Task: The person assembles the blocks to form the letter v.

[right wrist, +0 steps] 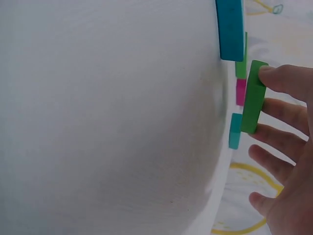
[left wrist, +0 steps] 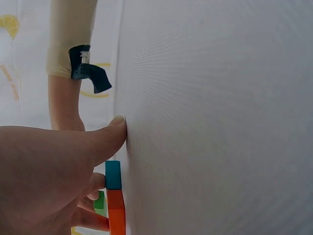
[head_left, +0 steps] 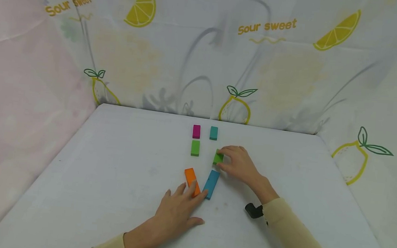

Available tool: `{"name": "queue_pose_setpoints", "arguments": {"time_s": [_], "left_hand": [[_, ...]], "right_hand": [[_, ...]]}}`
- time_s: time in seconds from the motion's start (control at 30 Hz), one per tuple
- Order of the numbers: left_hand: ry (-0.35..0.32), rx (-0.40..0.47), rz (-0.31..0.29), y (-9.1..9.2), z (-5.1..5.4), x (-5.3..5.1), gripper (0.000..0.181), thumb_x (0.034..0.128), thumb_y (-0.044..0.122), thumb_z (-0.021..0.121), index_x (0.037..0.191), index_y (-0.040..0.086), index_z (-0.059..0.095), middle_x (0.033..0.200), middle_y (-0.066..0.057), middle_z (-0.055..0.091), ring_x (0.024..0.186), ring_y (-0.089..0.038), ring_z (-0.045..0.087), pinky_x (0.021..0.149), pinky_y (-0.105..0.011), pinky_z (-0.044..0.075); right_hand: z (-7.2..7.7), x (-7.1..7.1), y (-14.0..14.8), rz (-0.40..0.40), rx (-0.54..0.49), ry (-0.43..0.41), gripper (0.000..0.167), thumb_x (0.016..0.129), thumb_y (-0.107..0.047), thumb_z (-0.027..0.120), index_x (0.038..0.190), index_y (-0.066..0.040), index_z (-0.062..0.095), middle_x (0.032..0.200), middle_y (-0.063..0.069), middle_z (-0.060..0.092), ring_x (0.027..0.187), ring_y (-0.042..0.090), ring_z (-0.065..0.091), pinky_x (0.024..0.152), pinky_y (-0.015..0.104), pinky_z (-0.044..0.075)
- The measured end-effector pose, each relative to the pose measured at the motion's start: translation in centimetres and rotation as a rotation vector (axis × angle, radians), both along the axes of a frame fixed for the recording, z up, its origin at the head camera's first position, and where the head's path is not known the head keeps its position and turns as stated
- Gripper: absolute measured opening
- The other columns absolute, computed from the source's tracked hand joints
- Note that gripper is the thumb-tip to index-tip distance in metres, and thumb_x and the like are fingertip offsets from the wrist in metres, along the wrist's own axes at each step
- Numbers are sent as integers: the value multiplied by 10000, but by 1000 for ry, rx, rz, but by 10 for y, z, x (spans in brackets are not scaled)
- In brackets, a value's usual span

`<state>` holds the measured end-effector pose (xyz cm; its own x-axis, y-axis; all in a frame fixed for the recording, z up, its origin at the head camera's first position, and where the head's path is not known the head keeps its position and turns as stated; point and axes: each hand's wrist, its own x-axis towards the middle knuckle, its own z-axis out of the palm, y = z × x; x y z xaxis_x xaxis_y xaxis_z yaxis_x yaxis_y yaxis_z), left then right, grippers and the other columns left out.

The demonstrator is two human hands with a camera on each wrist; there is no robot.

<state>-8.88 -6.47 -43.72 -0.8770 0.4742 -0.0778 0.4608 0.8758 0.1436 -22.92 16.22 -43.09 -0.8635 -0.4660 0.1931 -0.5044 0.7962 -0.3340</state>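
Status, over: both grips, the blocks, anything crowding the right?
Right grip pinching a green block. Left grip spread, touching orange block and blue block. Close by the held one: blue block on the near side, teal block beyond.

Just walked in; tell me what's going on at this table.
A person is handling coloured blocks on a white table. The right hand pinches a green block between thumb and fingers. The left hand has fingertips at an orange block and a blue block, which slant toward each other at their near ends. Farther off, a magenta block and a teal block stand apart, with another green block just nearer than the magenta one.
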Motion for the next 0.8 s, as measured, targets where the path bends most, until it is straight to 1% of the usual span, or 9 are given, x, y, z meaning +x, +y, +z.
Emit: {"name": "queue_pose_setpoints", "arguments": {"time_s": [0.3, 0.53, 0.8], "left_hand": [[-3, 1, -3, -1, 1, -1, 751, 854, 682, 599, 1504, 356, 413, 1536, -79, 450, 1331, -382, 500, 920, -644, 506], [-13, -10, -4, 0, 0, -1, 758, 849, 692, 597, 1505, 362, 410, 1541, -75, 444, 1339, -381, 492, 933, -645, 500], [-11, -4, -3, 0, 1, -1, 756, 847, 689, 603, 1501, 358, 419, 1539, -80, 450, 1335, -382, 496, 930, -648, 499]], "right_hand": [[-2, 4, 0, 9, -15, 5, 399, 850, -297, 775, 1204, -128, 703, 1250, 76, 687, 1248, 289, 577, 1132, 537, 363], [-5, 6, -1, 6, -1, -5, 404, 853, -309, 770, 1208, -130, 702, 1254, 75, 687, 1251, 290, 576, 1143, 557, 348], [-7, 7, 0, 13, -1, 1, 383, 844, -319, 784, 1170, -129, 720, 1231, 77, 696, 1225, 288, 594, 1127, 569, 362]]}}
